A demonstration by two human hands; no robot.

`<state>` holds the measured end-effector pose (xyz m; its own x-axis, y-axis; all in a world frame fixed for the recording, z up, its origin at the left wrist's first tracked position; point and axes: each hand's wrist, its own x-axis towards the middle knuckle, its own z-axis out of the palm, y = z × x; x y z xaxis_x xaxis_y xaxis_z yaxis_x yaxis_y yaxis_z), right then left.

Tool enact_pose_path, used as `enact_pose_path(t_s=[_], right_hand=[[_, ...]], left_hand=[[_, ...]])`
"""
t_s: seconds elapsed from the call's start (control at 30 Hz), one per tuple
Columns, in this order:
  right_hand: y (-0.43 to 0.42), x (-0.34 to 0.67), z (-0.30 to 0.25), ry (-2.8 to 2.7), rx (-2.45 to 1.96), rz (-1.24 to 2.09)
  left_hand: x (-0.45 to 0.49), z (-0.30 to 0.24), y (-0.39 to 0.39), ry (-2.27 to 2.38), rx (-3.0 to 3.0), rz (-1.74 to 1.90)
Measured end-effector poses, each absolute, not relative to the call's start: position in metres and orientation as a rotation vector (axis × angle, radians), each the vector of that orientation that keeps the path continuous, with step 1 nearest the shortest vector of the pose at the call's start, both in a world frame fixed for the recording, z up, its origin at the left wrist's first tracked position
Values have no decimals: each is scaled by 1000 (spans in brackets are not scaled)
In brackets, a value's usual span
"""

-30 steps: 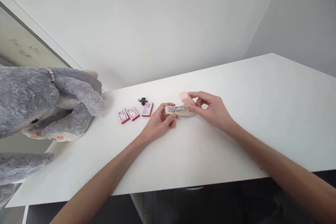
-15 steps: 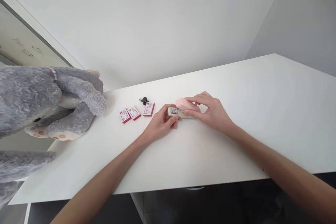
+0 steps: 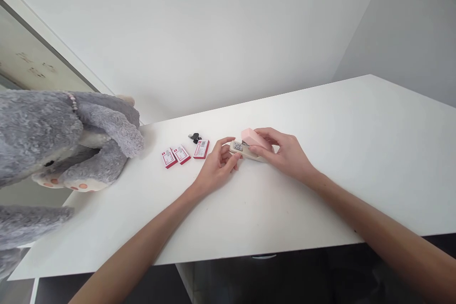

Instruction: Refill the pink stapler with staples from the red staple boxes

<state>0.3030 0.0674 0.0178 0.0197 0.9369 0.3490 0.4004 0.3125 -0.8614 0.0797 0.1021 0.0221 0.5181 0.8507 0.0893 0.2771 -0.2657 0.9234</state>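
Note:
A stapler (image 3: pixel 258 139) with a pink upper arm and a cream base lies at mid-table, its arm raised off the base. The metal plate on the base's front end shows. My right hand (image 3: pixel 287 149) grips the pink arm between thumb and fingers from the right. Around the front end of the base, my left hand (image 3: pixel 218 164) curls with thumb on the near side and index finger on the far side. The stapler's back end is hidden by my right hand.
Left of my left hand lie red-and-white small boxes (image 3: pixel 181 154), three in all, with black keys (image 3: pixel 194 137) behind them. A large grey plush toy (image 3: pixel 107 128) sits at the table's left end. A white wall (image 3: pixel 228 33) rises behind the white table (image 3: pixel 249 218).
The stapler has shifted slightly and turned, its pink arm tilting differently with my right hand. My left fingers have loosened and spread a little at the base's front end.

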Motion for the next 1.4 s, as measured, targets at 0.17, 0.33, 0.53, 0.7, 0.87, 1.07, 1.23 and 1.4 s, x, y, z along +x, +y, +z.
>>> enact_pose_path(t_s=[0.17,0.33,0.53,0.7,0.87,1.07,1.23,1.4], right_hand=[[67,303,21,-1477,-1330,588],[68,304,23,-1416,-1400,542],[70,307,21,-1345,-1465,535],[71,308,21,-1335,-1463,557],[71,308,23,-1361,-1463,540],[72,308,24,-1377,-1474,534],[73,307,22,-1395,-1461,519],[73,307,23,-1403,-1483,527]], left_hand=[[77,17,106,1165,2257,971],[68,14,118,1470,2578,985],[53,10,137,1888,2652,830],[49,13,133,2123,2540,533],[50,22,129,2201,2382,315],[54,24,122,2097,2422,326],[63,17,111,1890,2522,423],[70,13,102,1638,2596,547]])
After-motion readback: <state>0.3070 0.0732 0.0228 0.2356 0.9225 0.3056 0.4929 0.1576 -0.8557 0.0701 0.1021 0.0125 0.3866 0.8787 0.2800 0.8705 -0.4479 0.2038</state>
